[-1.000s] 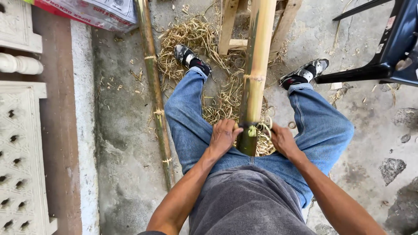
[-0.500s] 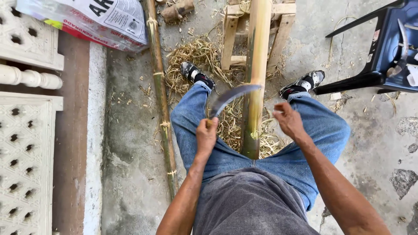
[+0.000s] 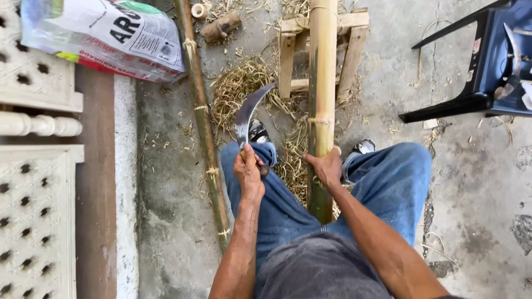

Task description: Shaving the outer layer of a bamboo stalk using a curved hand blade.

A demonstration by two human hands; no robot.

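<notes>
I sit with my legs in blue jeans spread on a concrete floor. A thick bamboo pole [image 3: 322, 83] runs up between my knees and rests on a small wooden stand [image 3: 290, 55]. My right hand [image 3: 326, 168] grips the pole at a node. My left hand [image 3: 249, 173] holds the handle of a curved sickle [image 3: 246, 115], raised over my left knee with its blade pointing up and to the right, apart from the pole.
A thinner bamboo pole [image 3: 203, 124] lies on the floor to my left. Dry shavings [image 3: 238, 91] litter the ground around the stand. A printed plastic sack [image 3: 105, 36] lies at top left, a dark blue plastic chair [image 3: 487, 72] at top right, pale perforated panels [image 3: 33, 216] at left.
My left hand left the pole's end, picked up the sickle and raised it. My right hand moved from my lap onto the pole. The view tilted so more of the floor ahead shows.
</notes>
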